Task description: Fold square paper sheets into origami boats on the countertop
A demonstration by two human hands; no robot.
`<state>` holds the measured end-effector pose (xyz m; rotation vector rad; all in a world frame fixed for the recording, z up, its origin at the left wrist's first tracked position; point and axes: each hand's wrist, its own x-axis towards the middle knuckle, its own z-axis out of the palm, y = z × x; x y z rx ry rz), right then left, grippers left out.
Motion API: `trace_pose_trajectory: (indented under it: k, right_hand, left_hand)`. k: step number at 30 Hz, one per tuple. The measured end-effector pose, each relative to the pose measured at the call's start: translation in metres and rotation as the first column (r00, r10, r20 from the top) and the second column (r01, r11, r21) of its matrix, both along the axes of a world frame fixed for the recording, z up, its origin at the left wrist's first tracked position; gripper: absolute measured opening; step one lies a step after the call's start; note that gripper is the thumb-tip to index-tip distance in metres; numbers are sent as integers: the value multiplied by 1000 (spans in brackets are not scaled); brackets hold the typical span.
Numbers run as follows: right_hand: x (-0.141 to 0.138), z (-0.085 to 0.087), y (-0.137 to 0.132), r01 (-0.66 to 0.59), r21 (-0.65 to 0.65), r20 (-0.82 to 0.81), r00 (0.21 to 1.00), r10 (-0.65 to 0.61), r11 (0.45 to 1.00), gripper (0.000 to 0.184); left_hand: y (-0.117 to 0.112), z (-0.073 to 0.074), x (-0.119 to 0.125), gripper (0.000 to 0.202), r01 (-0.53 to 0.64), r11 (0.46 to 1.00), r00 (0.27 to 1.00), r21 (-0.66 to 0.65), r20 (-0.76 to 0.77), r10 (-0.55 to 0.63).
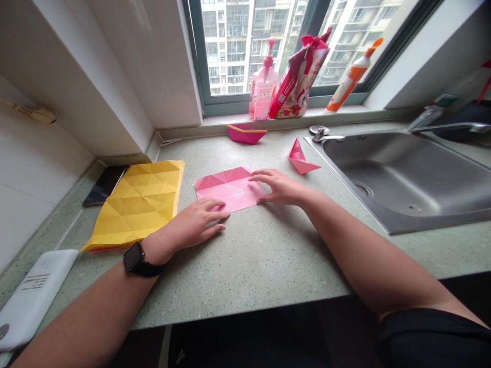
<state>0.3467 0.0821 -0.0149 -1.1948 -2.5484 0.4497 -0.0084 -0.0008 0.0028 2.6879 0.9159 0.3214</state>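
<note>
A creased sheet of pink paper lies on the speckled counter, its far edge folded over. My left hand rests at the paper's near left edge, fingers stretched out and touching it. At the right edge is my right hand, its fingers apart, with the fingertips on or just over the paper. Neither hand grips anything. Two folded paper boats stand farther back: a magenta boat with a yellow rim and a pink boat near the sink.
Creased yellow paper lies left, partly over a dark phone. A white power bank sits at the near left. The steel sink is at right. A pump bottle, red bag and orange-white bottle line the sill.
</note>
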Motion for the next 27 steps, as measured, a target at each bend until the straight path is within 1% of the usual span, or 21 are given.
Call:
trace_pose_trajectory:
  k: [4, 7, 9, 11, 12, 14, 16, 21, 23, 25, 27]
  right_hand:
    - [9, 3, 3, 28, -61, 42, 999, -25, 998, 75]
    - [17, 9, 2, 23, -52, 67, 998, -19, 998, 78]
    - [22, 16, 0, 14, -8, 71, 997, -14, 1000, 71]
    - [23, 24, -4, 13, 62, 45, 999, -16, 998, 57]
    - [21, 27, -6, 14, 97, 18, 1000, -16, 995, 51]
    - [13, 30, -10, -10, 138, -31, 999, 15, 990, 47]
    - [2, 28, -15, -73, 130, -37, 996, 79, 989, 45]
    - [-20, 13, -20, -184, 107, 13, 983, 184, 977, 44]
    - [-23, 9, -19, -195, 114, 24, 981, 194, 974, 36]
    - [-23, 8, -18, -179, 130, 30, 984, 177, 975, 30]
    - [-22, 8, -17, -156, 144, 33, 988, 153, 977, 31]
  left_hand:
    - [1, -2, 0, 30, 11, 1000, 1000, 26, 7, -11]
    - [2, -5, 0, 31, 11, 999, 1000, 46, 18, -12]
    - [3, -7, -1, 32, 11, 999, 999, 47, 38, -13]
    - [3, -8, -1, 37, -6, 999, 997, 45, 76, 3]
    - [3, -9, -2, 40, -23, 999, 995, 46, 98, 18]
    - [3, -10, -3, 46, -71, 996, 988, 54, 138, 63]
    - [3, -10, -3, 43, -109, 992, 981, 66, 169, 97]
    - [5, -6, 0, 20, -148, 986, 967, 83, 222, 126]
    - [6, -4, 1, 19, -149, 985, 964, 82, 232, 127]
    - [6, -2, 1, 19, -151, 986, 962, 76, 242, 129]
    - [6, -1, 0, 18, -159, 984, 958, 76, 253, 135]
